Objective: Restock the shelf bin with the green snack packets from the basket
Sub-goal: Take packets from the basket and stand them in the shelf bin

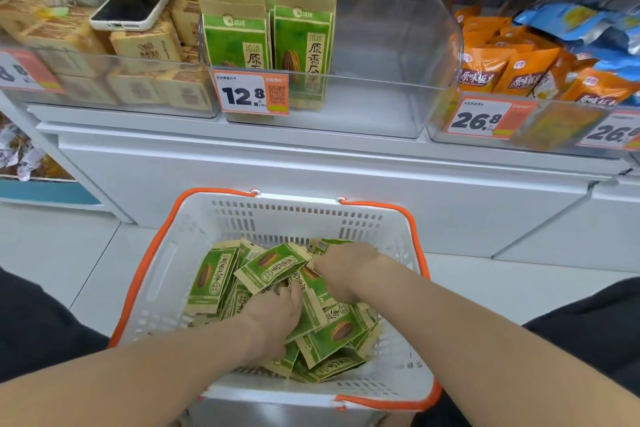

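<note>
Packet appearance: the green snack packets point(273, 267) are flat pouches with a green front panel, tan paper-coloured edges, a brown seed picture and dark printed characters.
Packet location: most are heaped loosely in the basket, overlapping at mixed angles; the upright packets point(301, 42) of the same design are already stood in the shelf bin.
Basket: the basket point(166, 253) is white with slotted walls; its orange handles point(138, 274) are folded down along the rim. It is placed in front of the shelf unit, below the bin.
Shelf bin: the shelf bin point(398, 45) is clear plastic. The upright packets are ranked in two rows at its left end only, behind a price tag point(251, 92) marked 12.8.
Left grip: the left hand point(273, 315) is pushed palm-down into the middle of the heap. The fingertips are hidden under packets, so the state of the grip cannot be told.
Right grip: the right hand point(343, 267) is set at the far side of the heap, fingers bent down among the packets. Whether a packet is held cannot be told.
Neighbouring bins: brown packets point(145, 45) are stacked to the left, with a phone point(133, 3) laid on top; orange packets point(509, 69) and blue packets point(581, 24) are piled to the right.
</note>
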